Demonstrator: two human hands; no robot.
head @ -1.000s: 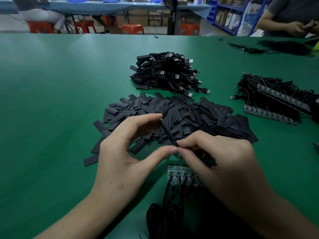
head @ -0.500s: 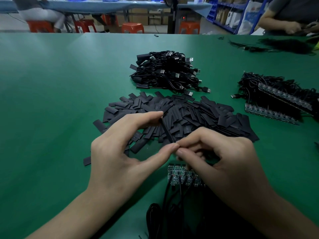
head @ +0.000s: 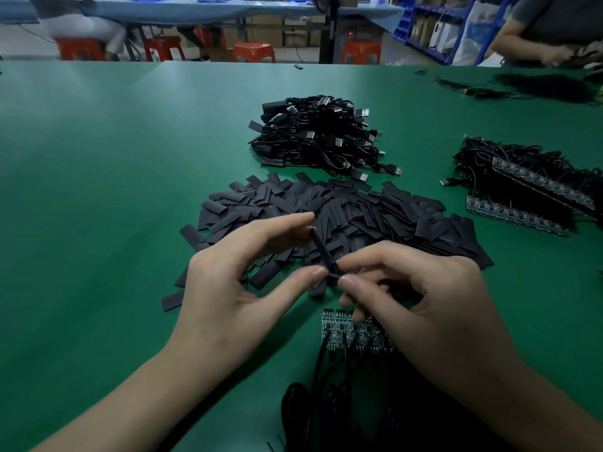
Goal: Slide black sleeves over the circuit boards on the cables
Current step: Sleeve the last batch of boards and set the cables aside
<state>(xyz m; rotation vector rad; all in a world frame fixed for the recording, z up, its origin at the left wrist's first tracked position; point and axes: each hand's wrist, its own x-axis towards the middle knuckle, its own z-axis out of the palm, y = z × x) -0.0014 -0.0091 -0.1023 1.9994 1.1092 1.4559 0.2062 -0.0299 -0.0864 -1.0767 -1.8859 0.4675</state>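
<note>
A single black sleeve [head: 320,252] stands tilted between the two hands, its upper end against the left forefinger and its lower end down where both thumbs meet. The left hand [head: 235,288] grips it between forefinger and thumb, spanning its length. The right hand [head: 424,305] pinches the lower end with thumb and forefinger, the other fingers curled underneath; whether a board is already inside the sleeve cannot be told. Just below the right hand's fingers a short row of circuit boards [head: 339,329] lies flat on the green surface [head: 98,197], and their black cables [head: 318,373] run toward the person between the forearms. Directly beyond the hands spreads a broad heap of loose sleeves [head: 375,213], a few strays lying to the left hand's side. Farther beyond that sits a pile of USB cables [head: 319,135] with metal plugs showing. Well off to the right hand's side lies a bundle of cabled boards [head: 528,194] in long strips. At the far right edge another person [head: 538,31] works, and orange stools [head: 253,52] stand past the surface.
</note>
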